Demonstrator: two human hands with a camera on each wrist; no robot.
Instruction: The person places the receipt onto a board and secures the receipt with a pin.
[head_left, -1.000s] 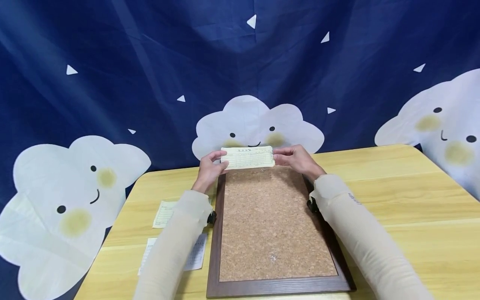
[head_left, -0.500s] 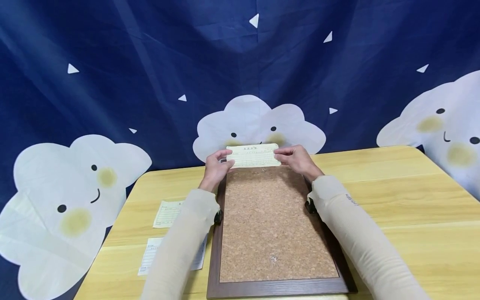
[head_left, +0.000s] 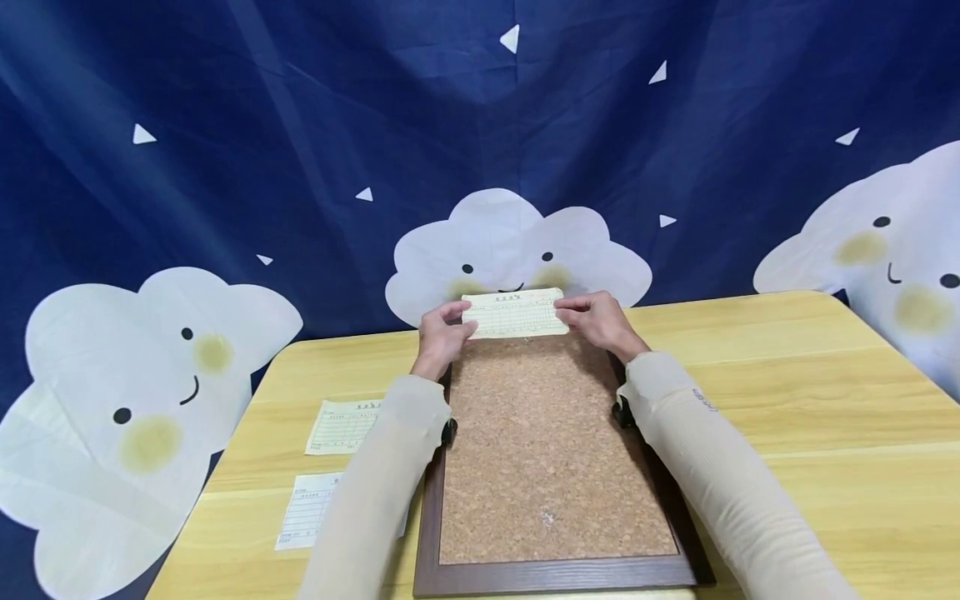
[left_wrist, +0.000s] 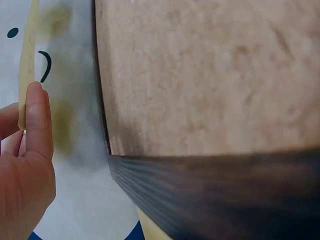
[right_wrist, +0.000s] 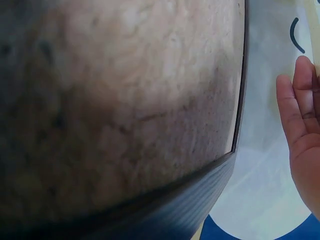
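Note:
A pale yellow printed form slip (head_left: 516, 313) is held up sideways over the far end of a framed cork board (head_left: 555, 450). My left hand (head_left: 441, 337) pinches its left edge between thumb and fingers. At the right edge, my right hand (head_left: 600, 323) pinches it the same way. Seen almost edge-on in the left wrist view, the slip (left_wrist: 28, 65) rises from between the fingers of my left hand (left_wrist: 30, 175). In the right wrist view my right hand (right_wrist: 305, 125) is partly cut off, and its grip on the paper barely shows.
Left of the board, a yellowish form (head_left: 345, 427) and a white form (head_left: 303, 512) lie on the wooden table (head_left: 787, 400), partly covered by my left sleeve (head_left: 382, 483). Behind the table hangs a blue curtain (head_left: 585, 150) with cloud faces.
Both hands have shifted slightly right with the slip, the left hand more so. The left sleeve has moved right and uncovers more of the two forms on the table.

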